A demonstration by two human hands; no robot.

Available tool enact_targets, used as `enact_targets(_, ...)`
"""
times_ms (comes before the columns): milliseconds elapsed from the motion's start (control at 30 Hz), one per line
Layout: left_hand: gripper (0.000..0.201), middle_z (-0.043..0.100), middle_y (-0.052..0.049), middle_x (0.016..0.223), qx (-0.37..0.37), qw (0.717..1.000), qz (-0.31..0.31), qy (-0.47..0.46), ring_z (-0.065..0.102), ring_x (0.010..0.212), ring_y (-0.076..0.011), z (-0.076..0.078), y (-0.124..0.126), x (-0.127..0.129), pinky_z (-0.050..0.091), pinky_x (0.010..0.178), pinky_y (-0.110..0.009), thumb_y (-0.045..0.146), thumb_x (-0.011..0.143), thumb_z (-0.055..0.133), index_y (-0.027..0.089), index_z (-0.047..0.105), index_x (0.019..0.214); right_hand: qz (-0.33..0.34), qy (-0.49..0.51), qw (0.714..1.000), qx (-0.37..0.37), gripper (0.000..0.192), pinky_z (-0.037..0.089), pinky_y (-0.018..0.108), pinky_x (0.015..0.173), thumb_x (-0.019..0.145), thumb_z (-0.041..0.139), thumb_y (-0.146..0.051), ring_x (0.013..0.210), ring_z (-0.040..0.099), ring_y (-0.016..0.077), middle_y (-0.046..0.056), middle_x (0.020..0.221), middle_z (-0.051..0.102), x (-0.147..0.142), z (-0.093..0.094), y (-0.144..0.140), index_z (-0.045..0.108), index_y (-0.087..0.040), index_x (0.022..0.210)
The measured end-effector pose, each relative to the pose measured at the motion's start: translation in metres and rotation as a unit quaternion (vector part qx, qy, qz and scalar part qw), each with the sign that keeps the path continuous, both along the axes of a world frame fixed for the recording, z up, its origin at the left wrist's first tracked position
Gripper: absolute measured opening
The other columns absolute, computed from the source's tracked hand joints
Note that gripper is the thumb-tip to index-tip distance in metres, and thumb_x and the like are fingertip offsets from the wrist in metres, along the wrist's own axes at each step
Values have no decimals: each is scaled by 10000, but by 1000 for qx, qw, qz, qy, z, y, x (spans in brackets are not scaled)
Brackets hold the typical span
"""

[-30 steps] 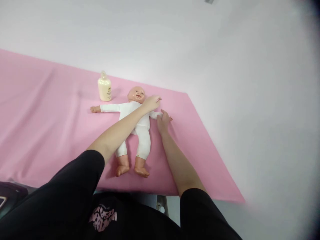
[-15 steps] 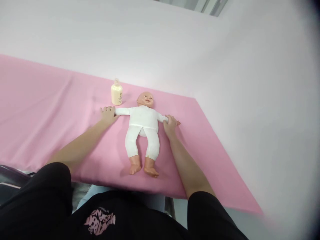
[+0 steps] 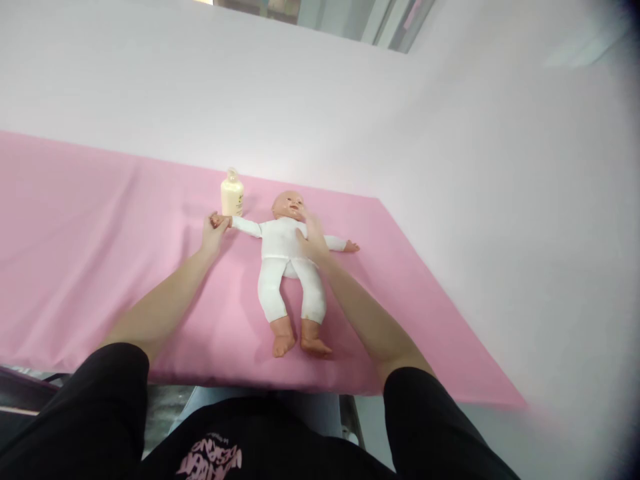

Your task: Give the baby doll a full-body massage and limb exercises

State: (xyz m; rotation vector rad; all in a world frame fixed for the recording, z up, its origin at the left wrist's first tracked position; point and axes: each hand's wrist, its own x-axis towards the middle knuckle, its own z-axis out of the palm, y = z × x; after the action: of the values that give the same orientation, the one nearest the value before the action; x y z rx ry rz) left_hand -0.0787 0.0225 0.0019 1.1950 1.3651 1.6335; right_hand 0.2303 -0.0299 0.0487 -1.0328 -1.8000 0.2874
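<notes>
Both bare forearms outstretched, left hand (image 3: 214, 229) pinching with fingers closed, right hand (image 3: 311, 236) resting flat, palm down.

The person wears a black short-sleeved top; both sleeves end above the elbow, leaving the forearms bare. Pink lettering is printed across the chest, seemingly upside down from this view and too blurred to read. The left hand (image 3: 214, 230) and right hand (image 3: 311, 239) are bare, without gloves.
</notes>
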Motion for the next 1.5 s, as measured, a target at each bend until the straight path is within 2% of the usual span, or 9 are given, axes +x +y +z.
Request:
enact_targets(100,291,649,-82,1240,24,999,-25,-22,683,1192,-170,3,-4,8,570,1056,-361,240,933,562,253,481,1212,81,-82,992,-45,614,306,566,1304,836,652,-258,1489,465,323,172,1526,555,-48,16,19,542,-158,1432)
enact_targets(200,188,652,-91,1275,89,994,-46,40,675,1216,-188,5,-17,18,559,1082,-384,314,969,535,256,493,1143,137,-166,972,-91,605,371,575,1248,864,674,-288,1452,494,344,206,1520,541,-91,24,33,517,-144,1430)
enact_targets(367,178,628,-125,1386,180,971,-90,128,618,1329,-211,14,-47,38,477,1192,-430,356,1044,398,253,479,1163,203,-169,955,-132,520,557,454,994,818,700,-238,1057,681,278,145,1254,693,-127,17,45,538,-141,1302)
enact_targets(533,172,611,-107,1413,194,953,-107,204,560,1389,-225,14,-55,43,425,1230,-431,351,1026,443,253,509,1151,196,-156,957,-145,516,553,363,826,805,680,-268,839,643,222,88,1096,728,-124,-1,46,536,-142,1285)
enact_targets(733,338,604,-116,1349,204,949,-30,237,545,1356,-290,-3,-41,36,391,1227,-489,424,925,676,236,568,1184,185,-205,953,-125,169,493,313,802,829,583,-210,808,617,211,66,920,732,-122,2,38,675,-166,963)
enact_targets(933,482,670,-133,1284,253,935,-173,179,659,1223,-257,-7,-37,37,512,1105,-445,625,1017,517,225,558,1282,218,-232,941,-113,159,480,306,804,816,628,-193,821,624,204,75,949,723,-113,10,32,679,-144,959)
enact_targets(1133,496,695,-134,1288,257,929,-176,201,677,1209,-264,-3,-40,35,521,1094,-438,615,1022,520,210,598,1297,339,-147,917,-150,229,524,326,893,841,616,-195,961,671,217,88,1056,738,-107,5,35,679,-127,1050)
enact_targets(1367,534,689,-162,1328,285,911,-213,210,654,1267,-296,-7,-37,31,489,1141,-481,617,989,570,206,617,1328,225,-224,935,-157,201,471,278,758,840,669,-244,803,673,193,69,888,769,-106,16,25,753,-110,965)
enact_targets(1500,570,662,-170,1376,287,906,-224,216,635,1295,-296,-6,-40,32,477,1153,-470,609,996,562,199,579,1391,212,-240,937,-135,197,435,269,739,844,684,-277,776,655,183,71,890,774,-105,22,19,758,-121,939)
